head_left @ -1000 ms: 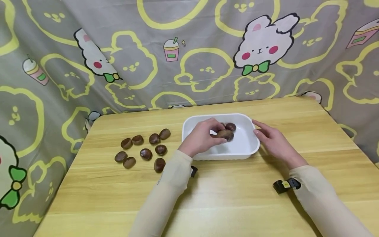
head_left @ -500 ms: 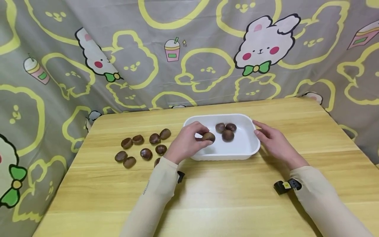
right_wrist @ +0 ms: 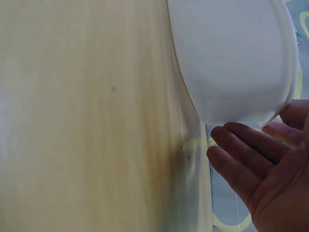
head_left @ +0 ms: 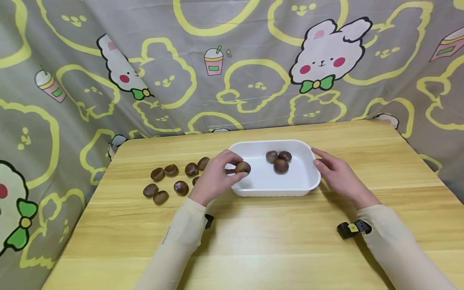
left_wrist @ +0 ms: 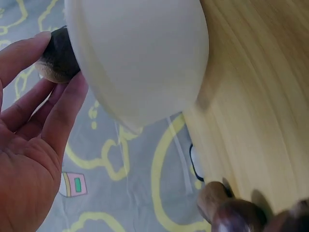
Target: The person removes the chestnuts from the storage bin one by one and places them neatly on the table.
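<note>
My left hand [head_left: 214, 176] pinches a brown chestnut [head_left: 243, 167] between thumb and fingers at the left end of a white rectangular dish [head_left: 261, 179]. In the left wrist view the chestnut [left_wrist: 59, 60] sits at the fingertips, close by the dish's rim. Three chestnuts [head_left: 280, 166] lie grouped on the dish's floor, right of its middle. Against the dish's right end rests my right hand [head_left: 338, 172], thumb and index finger at the rim. Its other fingers extend loosely beneath the rim in the right wrist view, near the dish's outer wall [right_wrist: 231, 67].
Several loose chestnuts [head_left: 181, 187] are spread over the wooden table [head_left: 275, 241] left of the dish, one partly covered by my left hand. A patterned grey curtain [head_left: 203, 96] hangs behind the table's back edge and along the left side.
My left hand has drawn leftward, carrying its chestnut from beside the three in the dish to the left end. My right hand and the dish have stayed in place.
</note>
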Action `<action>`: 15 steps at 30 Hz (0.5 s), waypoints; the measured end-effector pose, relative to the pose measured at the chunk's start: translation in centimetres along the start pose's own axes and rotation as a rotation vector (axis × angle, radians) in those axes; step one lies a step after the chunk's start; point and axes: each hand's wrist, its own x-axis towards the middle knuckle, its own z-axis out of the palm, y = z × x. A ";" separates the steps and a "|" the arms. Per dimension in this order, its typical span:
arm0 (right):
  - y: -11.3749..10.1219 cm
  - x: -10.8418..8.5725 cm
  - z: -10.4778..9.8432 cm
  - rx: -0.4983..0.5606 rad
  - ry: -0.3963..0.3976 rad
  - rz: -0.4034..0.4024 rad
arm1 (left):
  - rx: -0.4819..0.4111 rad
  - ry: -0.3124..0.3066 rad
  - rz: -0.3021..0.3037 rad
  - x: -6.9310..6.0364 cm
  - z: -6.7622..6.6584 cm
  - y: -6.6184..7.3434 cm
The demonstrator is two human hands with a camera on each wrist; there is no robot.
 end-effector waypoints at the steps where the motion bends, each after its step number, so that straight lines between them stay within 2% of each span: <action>1: 0.0 0.0 0.0 -0.001 -0.003 0.001 | -0.003 0.013 -0.002 -0.2 -0.2 -0.1; 5: -0.2 0.0 0.0 -0.008 -0.014 0.012 | -0.009 0.044 -0.012 -0.8 -0.6 -0.3; 15: -0.2 0.0 0.0 -0.005 -0.033 0.023 | -0.012 0.056 -0.031 -2.8 -1.9 -0.4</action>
